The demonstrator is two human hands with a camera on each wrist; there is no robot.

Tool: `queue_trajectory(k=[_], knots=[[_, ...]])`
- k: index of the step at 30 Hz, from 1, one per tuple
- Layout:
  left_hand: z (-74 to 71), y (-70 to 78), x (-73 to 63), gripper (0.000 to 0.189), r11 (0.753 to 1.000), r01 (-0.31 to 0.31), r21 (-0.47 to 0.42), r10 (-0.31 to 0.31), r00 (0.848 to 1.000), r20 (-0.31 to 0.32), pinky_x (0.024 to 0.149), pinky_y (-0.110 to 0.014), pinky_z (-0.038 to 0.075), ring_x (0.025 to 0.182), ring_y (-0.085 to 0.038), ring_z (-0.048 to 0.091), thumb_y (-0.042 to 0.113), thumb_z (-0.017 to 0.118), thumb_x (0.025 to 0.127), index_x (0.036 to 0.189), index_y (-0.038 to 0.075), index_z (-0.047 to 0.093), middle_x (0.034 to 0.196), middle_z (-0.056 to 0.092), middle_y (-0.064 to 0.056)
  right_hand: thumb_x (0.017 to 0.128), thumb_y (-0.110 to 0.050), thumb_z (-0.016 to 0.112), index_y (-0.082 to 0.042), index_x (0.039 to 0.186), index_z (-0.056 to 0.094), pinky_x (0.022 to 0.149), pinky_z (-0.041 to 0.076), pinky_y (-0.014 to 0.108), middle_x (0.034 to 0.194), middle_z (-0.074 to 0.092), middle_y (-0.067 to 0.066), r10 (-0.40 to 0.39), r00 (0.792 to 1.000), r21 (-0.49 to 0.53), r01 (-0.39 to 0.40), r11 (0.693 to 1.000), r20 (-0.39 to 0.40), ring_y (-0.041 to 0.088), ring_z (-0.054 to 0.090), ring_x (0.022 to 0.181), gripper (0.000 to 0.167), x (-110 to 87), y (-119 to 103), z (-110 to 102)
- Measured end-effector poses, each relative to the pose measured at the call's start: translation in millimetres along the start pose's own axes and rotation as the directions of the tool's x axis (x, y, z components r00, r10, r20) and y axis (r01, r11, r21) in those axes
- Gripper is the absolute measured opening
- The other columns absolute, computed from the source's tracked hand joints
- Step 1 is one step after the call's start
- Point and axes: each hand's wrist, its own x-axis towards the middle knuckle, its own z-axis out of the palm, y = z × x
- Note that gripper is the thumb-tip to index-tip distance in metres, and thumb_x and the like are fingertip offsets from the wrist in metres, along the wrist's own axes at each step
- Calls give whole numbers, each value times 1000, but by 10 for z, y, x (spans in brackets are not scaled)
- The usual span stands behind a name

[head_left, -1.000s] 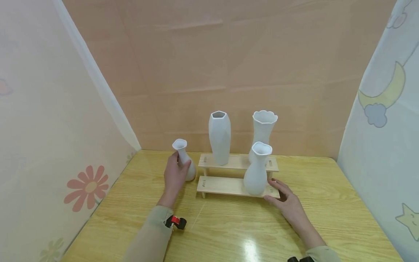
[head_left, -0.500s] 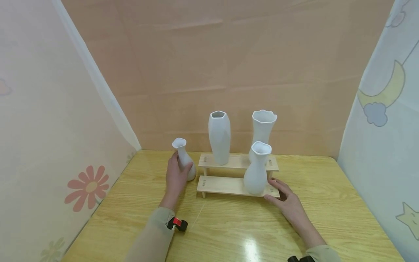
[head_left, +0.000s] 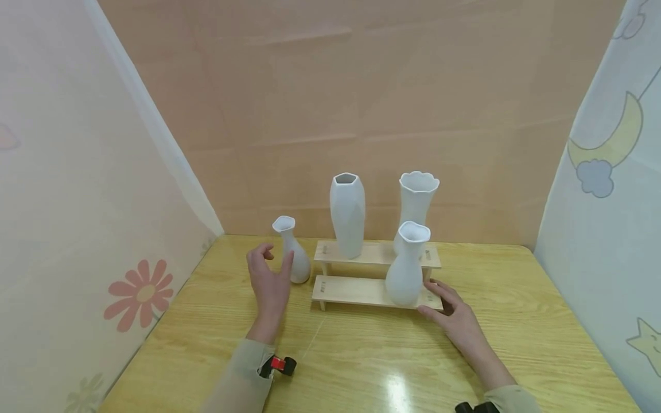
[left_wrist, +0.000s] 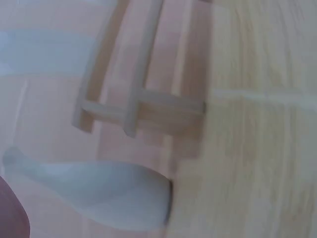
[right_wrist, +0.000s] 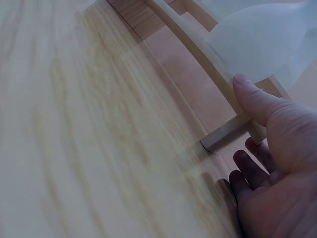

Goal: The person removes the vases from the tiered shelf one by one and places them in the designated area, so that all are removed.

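In the head view my left hand (head_left: 269, 284) is beside a small white bud vase (head_left: 296, 261), with its thumb and fingers spread apart around a gap. The bud vase (left_wrist: 119, 193) stands upright on the table left of a two-step wooden display stand (head_left: 346, 290). My right hand (head_left: 459, 324) holds the right end of the stand's lower step, thumb at the front edge, other fingers behind. Close to that thumb (right_wrist: 255, 99), a white pear-shaped vase (head_left: 404, 281) stands on the lower step.
On the upper step stand a tall faceted white vase (head_left: 348, 218) at left and a scallop-rimmed white vase (head_left: 415, 201) at right, partly hidden. A brown backdrop (head_left: 330, 115) rises behind the wooden table (head_left: 361, 355). Printed cloths flank both sides.
My left hand has let go of the bud vase and drawn slightly left, its fingers spreading. The vase stays standing in place. My right hand remains at the stand.
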Motion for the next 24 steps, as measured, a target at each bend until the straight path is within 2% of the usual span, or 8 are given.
queue_trajectory(k=[5,10,13,17,24], knots=[[8,268,-41,50,990,-130,-45,132,991,30,87,-43,39,106,-29,48,15,80,103,141,0,52,115,48,-16,103,-46,79,-19,169,47,125,30,64,181,21,16,-6,1000,-5,6,1000,-3,52,24,162,78,11,19,-12],[118,472,-92,61,961,-268,-70,270,962,32,79,-44,48,107,-31,54,9,87,96,146,5,53,118,54,-17,103,-45,79,-20,168,49,124,32,62,180,23,15,-20,1000,-4,20,1000,-8,50,25,162,76,19,41,-13],[200,560,-114,64,942,-318,-103,324,944,52,85,-44,51,112,-33,57,8,89,93,148,6,54,122,56,-18,103,-44,79,-20,168,49,124,31,62,180,23,15,-19,1000,0,19,1000,-7,50,25,163,76,18,40,-10],[298,660,-147,65,928,-345,-144,361,927,103,101,-48,50,119,-35,57,9,88,94,149,3,53,130,58,-17,103,-44,80,-18,168,48,125,30,64,180,22,16,-10,1000,0,10,1000,-3,50,24,162,77,9,11,-4],[478,838,-239,67,922,-341,-181,374,907,196,101,-55,54,122,-34,58,12,89,95,150,0,54,135,58,-17,101,-42,82,-17,167,50,125,31,62,179,24,17,-11,1000,1,11,1000,-12,51,25,162,77,6,-8,-6]])
